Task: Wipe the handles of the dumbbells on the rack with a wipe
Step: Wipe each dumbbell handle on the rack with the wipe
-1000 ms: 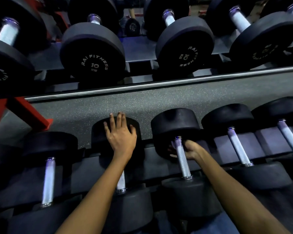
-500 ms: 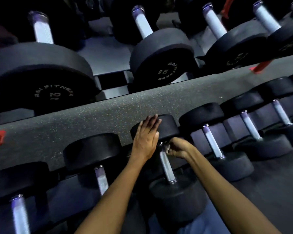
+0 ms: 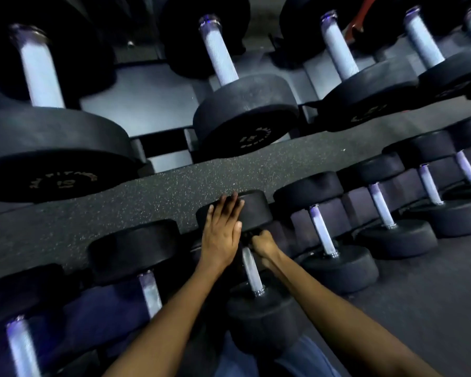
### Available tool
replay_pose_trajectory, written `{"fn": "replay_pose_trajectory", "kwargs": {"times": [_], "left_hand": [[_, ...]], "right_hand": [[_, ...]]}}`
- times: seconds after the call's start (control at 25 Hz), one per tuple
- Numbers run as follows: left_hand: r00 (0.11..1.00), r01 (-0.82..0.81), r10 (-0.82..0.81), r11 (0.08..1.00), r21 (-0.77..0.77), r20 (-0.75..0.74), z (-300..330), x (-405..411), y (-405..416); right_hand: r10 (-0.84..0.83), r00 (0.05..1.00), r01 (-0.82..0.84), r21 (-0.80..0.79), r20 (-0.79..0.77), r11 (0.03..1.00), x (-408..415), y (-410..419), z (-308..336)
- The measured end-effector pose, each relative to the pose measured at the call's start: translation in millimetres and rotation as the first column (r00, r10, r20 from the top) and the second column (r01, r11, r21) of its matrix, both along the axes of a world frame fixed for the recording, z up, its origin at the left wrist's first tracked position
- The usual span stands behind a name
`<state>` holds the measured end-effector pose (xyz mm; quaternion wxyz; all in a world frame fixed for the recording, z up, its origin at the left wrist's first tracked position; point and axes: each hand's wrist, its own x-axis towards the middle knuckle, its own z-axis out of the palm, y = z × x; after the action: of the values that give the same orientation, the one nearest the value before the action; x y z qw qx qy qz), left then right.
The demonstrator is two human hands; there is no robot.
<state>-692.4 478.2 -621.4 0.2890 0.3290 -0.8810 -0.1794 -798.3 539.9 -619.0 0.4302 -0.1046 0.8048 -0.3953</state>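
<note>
From the head view: left hand [image 3: 221, 232] lay flat, fingers straight, on the black rubber dumbbell head [image 3: 252, 210]; right hand [image 3: 262, 243] curled round the knurled steel handle [image 3: 252, 269] top. Wipe hidden. A loose grip risked slipping, leaving the lower handle unwiped.

One view only: head cam, wide-angle, looks fwd + steeply down over own forearms. Close to lower rack row [image 3: 346, 268]; hands mid-frame, arms enter from bottom edge. Upper row [image 3: 245, 115] fills top, speckled floor strip [image 3: 147, 202] btwn rows. Frame tilted, edges bent by lens, some blur.
</note>
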Motion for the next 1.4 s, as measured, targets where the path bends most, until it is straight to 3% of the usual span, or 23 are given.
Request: {"fn": "replay_pose_trajectory", "kwargs": {"times": [0.12,0.28,0.48,0.6,0.68,0.76,0.84,0.92,1.04,1.16,1.24,1.32,1.4], "left_hand": [[0.994,-0.057,0.059,0.998,-0.03,0.094,13,-9,18],[0.926,-0.248,0.237,0.969,0.001,0.293,31,-47,37],[0.82,-0.433,0.408,0.901,-0.03,0.4,23,-65,54],[0.789,-0.551,0.474,0.827,0.11,0.391,41,-99,71],[0.873,-0.461,0.387,0.854,0.242,0.298,51,-136,82],[0.961,-0.24,0.189,0.933,0.267,0.202,57,-176,87],[0.969,-0.11,0.041,0.955,0.277,0.243,53,-198,86],[0.922,-0.124,0.015,0.958,0.257,0.387,40,-203,83],[0.862,-0.295,0.258,0.955,0.02,0.436,33,-184,81],[0.69,-0.582,0.569,0.804,-0.125,0.446,39,-145,70],[0.625,-0.628,0.614,0.762,-0.157,0.481,35,-117,68],[0.63,-0.616,0.58,0.778,-0.124,0.516,33,-106,67],[0.644,-0.614,0.559,0.785,-0.083,0.522,30,-104,69]], "right_hand": [[0.022,0.988,-0.002,0.13,-0.15,0.991,1,10,-3],[0.04,0.998,-0.041,-0.007,-0.044,0.999,-33,34,20],[-0.09,0.938,0.085,-0.028,-0.334,0.996,-129,87,54],[-0.067,0.914,0.132,0.135,-0.401,0.982,-180,111,48],[0.079,0.933,0.018,0.265,-0.351,0.964,-203,121,33],[0.25,0.933,-0.169,0.297,-0.26,0.94,-229,127,18],[0.37,0.907,-0.304,0.295,-0.201,0.906,-246,132,9],[0.437,0.883,-0.379,0.29,-0.172,0.879,-250,137,-3],[0.568,0.801,-0.488,0.342,-0.189,0.803,-242,138,-15],[0.587,0.789,-0.502,0.359,-0.181,0.787,-238,125,-24],[0.608,0.778,-0.542,0.319,-0.159,0.777,-237,116,-27],[0.664,0.746,-0.626,0.29,-0.048,0.724,-240,114,-33],[0.731,0.682,-0.683,0.324,-0.038,0.654,-244,118,-31]]}}
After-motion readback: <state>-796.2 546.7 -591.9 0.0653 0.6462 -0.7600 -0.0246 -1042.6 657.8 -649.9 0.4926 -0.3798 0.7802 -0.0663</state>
